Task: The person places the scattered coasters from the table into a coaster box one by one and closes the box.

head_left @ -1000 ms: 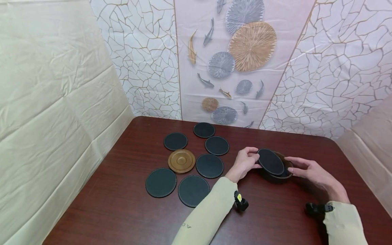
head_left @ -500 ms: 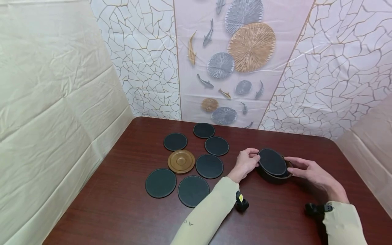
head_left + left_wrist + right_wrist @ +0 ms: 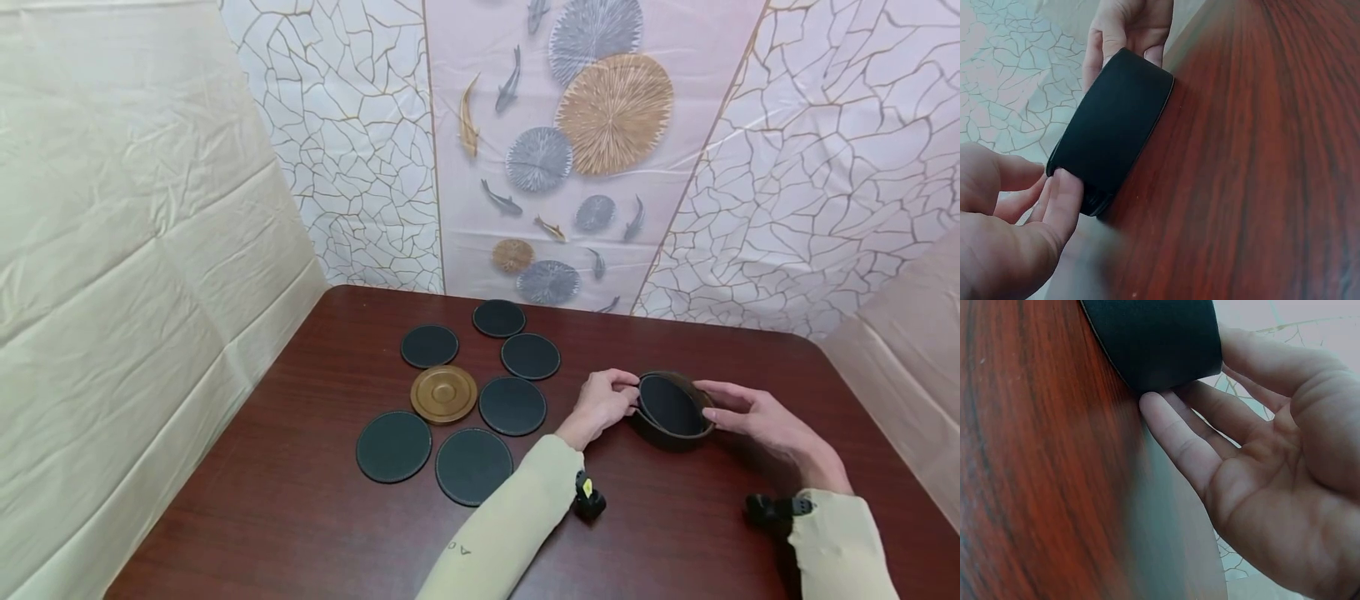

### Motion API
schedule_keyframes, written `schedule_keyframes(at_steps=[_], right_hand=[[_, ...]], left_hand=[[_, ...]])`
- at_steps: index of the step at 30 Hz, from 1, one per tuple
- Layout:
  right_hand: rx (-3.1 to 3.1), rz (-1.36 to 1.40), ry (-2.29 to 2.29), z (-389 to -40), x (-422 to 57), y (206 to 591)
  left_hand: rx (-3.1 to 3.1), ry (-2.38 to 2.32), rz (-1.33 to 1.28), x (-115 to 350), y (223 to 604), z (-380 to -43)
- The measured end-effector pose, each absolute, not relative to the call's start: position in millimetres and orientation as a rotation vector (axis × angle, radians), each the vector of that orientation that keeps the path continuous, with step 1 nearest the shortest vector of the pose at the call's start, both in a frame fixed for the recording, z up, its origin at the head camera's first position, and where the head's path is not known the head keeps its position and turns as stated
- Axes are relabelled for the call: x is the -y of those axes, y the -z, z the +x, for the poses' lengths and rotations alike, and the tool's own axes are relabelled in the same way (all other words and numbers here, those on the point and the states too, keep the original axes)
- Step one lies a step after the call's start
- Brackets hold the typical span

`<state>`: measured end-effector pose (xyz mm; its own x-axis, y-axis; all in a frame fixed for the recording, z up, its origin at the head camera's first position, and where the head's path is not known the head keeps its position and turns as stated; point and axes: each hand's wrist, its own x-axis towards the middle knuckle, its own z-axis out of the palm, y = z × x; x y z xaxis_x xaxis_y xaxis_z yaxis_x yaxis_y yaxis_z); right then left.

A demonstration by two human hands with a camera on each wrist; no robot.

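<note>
A round black coaster (image 3: 670,403) lies tilted inside a round, dark, low-walled coaster holder (image 3: 666,438) on the right half of the table. At the holder's left side, my left hand (image 3: 604,403) pinches the coaster's edge, fingertips right at the rim. My right hand (image 3: 759,421) holds the opposite side, its thumb at the rim. In the left wrist view, the black outer wall (image 3: 1116,119) shows a cutout beside my left fingers. The right wrist view has my right fingers (image 3: 1175,428) low along the wall. What lies under the coaster is hidden.
Left of the holder, several black coasters (image 3: 513,407) with stitched edges lie flat and spread out. A brown round lid (image 3: 444,395) with raised rings sits among them. The dark red wooden table (image 3: 645,533) meets patterned cloth (image 3: 547,167) at the back.
The black coaster has come down from above the holder into it, with my left hand lowering slightly along with it. My right hand has stayed at the holder's right side.
</note>
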<state>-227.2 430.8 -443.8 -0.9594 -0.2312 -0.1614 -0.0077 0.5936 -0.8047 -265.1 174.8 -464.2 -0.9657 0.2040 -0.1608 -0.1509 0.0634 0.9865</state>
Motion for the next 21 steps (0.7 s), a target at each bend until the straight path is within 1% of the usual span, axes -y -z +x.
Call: schedule_keyframes(at_steps=[6, 21], right_hand=[[-2.6, -0.205, 1.257, -228.1, -432.9, 443.5], [-2.56, -0.199, 1.285, -226.8, -431.9, 443.1]], left_hand=[[-2.066, -1.95, 0.125, -167.0, 459.7, -262.8], [-2.146, -1.648, 0.392, -132.7, 443.2, -266.0]])
